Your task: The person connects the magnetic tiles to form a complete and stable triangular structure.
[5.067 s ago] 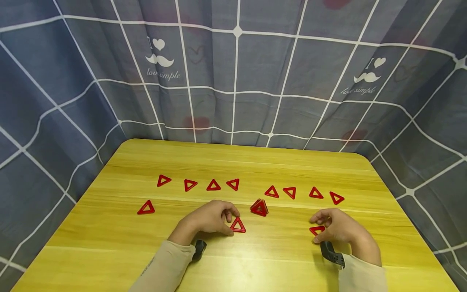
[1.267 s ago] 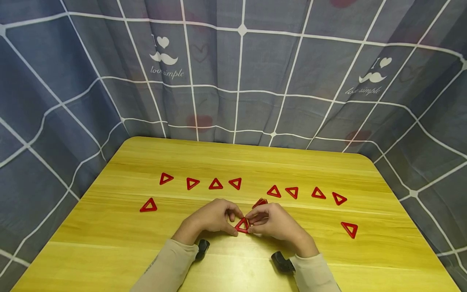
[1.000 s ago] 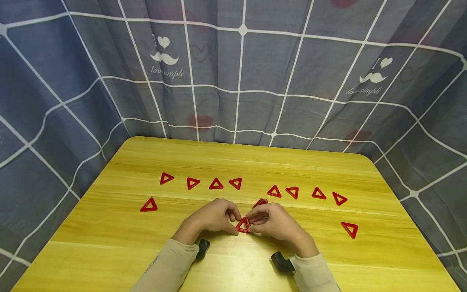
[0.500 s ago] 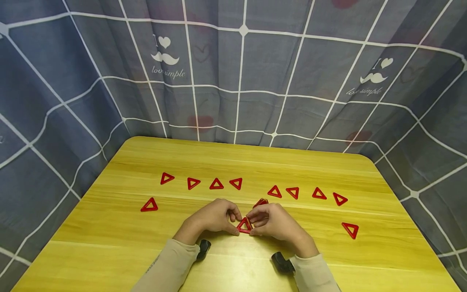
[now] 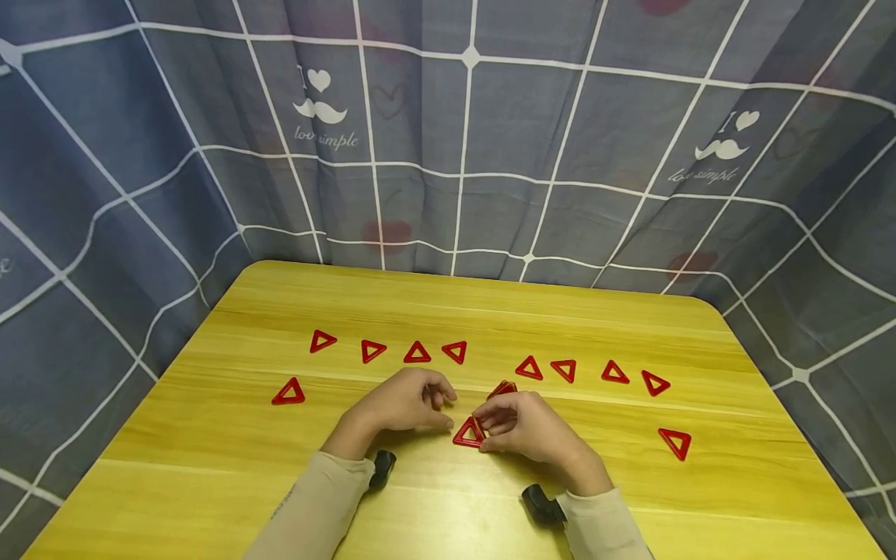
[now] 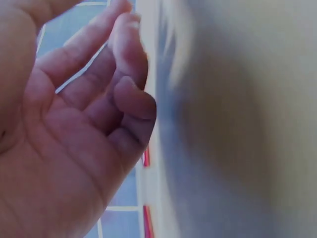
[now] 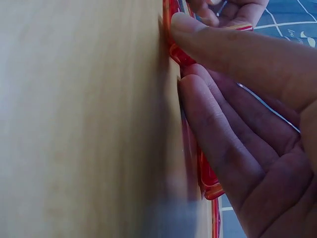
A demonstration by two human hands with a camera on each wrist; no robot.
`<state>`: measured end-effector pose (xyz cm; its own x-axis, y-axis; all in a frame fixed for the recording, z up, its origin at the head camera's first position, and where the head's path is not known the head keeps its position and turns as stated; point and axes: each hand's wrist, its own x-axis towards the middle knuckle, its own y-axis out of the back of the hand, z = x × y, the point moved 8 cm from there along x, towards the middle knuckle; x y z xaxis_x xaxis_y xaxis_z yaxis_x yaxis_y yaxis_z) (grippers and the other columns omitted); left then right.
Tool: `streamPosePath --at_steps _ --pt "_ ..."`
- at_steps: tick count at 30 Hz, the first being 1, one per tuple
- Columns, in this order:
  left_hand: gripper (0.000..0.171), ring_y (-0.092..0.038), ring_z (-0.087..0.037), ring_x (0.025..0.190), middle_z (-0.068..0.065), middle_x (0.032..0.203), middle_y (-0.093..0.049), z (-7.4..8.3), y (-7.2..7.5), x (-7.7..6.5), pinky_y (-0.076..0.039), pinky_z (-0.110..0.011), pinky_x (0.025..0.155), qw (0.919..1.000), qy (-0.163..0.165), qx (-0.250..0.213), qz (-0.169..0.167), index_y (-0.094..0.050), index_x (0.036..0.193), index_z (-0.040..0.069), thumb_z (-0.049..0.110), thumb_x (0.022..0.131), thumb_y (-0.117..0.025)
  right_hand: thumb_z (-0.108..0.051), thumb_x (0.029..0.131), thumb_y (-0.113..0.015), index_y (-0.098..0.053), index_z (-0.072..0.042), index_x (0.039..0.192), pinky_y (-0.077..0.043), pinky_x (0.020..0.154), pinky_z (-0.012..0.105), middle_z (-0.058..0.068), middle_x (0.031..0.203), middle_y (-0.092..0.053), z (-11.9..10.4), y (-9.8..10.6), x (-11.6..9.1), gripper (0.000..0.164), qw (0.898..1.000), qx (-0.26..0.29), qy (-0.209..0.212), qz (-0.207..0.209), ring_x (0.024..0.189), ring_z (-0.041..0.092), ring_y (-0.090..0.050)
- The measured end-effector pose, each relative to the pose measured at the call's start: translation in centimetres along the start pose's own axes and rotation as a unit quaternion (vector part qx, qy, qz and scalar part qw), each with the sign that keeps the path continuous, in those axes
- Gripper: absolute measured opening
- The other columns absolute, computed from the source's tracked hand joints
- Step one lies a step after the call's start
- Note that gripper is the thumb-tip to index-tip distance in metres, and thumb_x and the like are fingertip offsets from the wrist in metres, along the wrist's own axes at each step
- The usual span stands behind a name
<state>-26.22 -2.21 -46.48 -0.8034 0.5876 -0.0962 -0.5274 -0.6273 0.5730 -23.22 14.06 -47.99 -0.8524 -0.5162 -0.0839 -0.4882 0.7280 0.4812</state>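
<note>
Two red triangular frames meet near the middle of the table. One, a flat red triangle (image 5: 462, 435), lies on the wood; the other, a raised red triangle (image 5: 479, 427), stands tilted along its right edge. My right hand (image 5: 528, 428) pinches the raised one between thumb and fingers, and its thumb (image 7: 198, 37) overlaps the red plastic in the right wrist view. My left hand (image 5: 409, 404) is off to the left of the pair, holding nothing, its fingers loosely bent. Behind my right hand a small stack of red triangles (image 5: 502, 388) is partly hidden.
Several loose red triangles lie in a row across the back, such as a left one (image 5: 417, 352) and a right one (image 5: 563, 370). Single triangles lie at far left (image 5: 288, 392) and far right (image 5: 675, 443). A grey checked curtain (image 5: 420, 140) surrounds the yellow wooden table (image 5: 448, 513).
Earlier my right hand moved from a triangle at the right to the middle one, leaving that triangle behind. Just now my left hand has let go of the flat triangle and drawn back leftward.
</note>
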Motion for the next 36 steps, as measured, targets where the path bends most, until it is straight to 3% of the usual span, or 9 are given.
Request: streamPosePath --at_steps 7,12,16,22,27,36 --pt "0.040 -0.056 -0.023 0.088 -0.009 0.103 -0.063 -1.3 3.9 0.6 -0.048 -0.037 0.080 0.9955 0.042 0.028 0.080 -0.069 0.117 0.005 0.010 0.081 -0.086 -0.004 0.080 -0.086 -0.075 -0.005 0.109 -0.055 0.079 0.026 0.003 0.100 -0.071 0.0 0.1 -0.1 0.032 1.000 0.001 -0.002 0.003 0.092 0.020 -0.069" --pt "0.049 -0.056 -0.031 0.109 -0.013 0.120 -0.061 -2.3 5.7 1.4 -0.045 -0.048 0.097 0.9892 0.068 0.078 0.104 -0.066 0.128 0.006 0.012 0.083 -0.084 -0.005 0.080 -0.085 -0.075 -0.006 0.110 -0.055 0.079 0.026 0.002 0.099 -0.072 0.0 0.1 -0.1 0.032 1.000 -0.009 0.002 0.008 0.092 0.019 -0.069" --pt "0.053 -0.048 -0.035 0.120 -0.011 0.125 -0.060 -3.2 6.1 2.0 -0.032 -0.055 0.103 0.9795 0.089 0.148 0.103 -0.065 0.134 0.013 0.020 0.084 -0.083 -0.006 0.080 -0.086 -0.075 -0.006 0.111 -0.055 0.079 0.026 0.000 0.099 -0.072 0.0 0.2 -0.2 0.032 1.000 -0.017 0.004 0.011 0.091 0.019 -0.069" --pt "0.051 -0.042 -0.039 0.120 -0.009 0.120 -0.059 -3.6 6.1 2.6 -0.028 -0.056 0.091 0.9651 0.111 0.217 0.096 -0.066 0.134 0.021 0.030 0.086 -0.082 -0.006 0.081 -0.085 -0.075 -0.007 0.111 -0.055 0.079 0.027 -0.001 0.099 -0.072 0.0 0.0 -0.2 0.032 1.000 -0.023 0.006 0.007 0.091 0.018 -0.068" --pt "0.046 -0.046 -0.036 0.117 -0.004 0.111 -0.061 -3.3 6.1 3.0 -0.029 -0.053 0.088 0.9618 0.118 0.231 0.087 -0.070 0.129 0.021 0.032 0.086 -0.081 -0.009 0.081 -0.085 -0.076 -0.009 0.112 -0.054 0.081 0.029 -0.003 0.097 -0.072 -0.1 0.0 -0.3 0.033 0.999 -0.034 0.009 0.008 0.091 0.017 -0.068" --pt "0.032 -0.052 -0.029 0.107 -0.001 0.100 -0.065 -3.2 6.8 2.8 -0.028 -0.050 0.088 0.9654 0.118 0.210 0.100 -0.074 0.110 0.015 0.029 0.083 -0.084 -0.009 0.082 -0.085 -0.076 -0.008 0.114 -0.054 0.078 0.027 -0.005 0.094 -0.072 -0.3 0.1 -0.1 0.034 0.999 -0.050 0.015 0.012 0.087 0.013 -0.068"
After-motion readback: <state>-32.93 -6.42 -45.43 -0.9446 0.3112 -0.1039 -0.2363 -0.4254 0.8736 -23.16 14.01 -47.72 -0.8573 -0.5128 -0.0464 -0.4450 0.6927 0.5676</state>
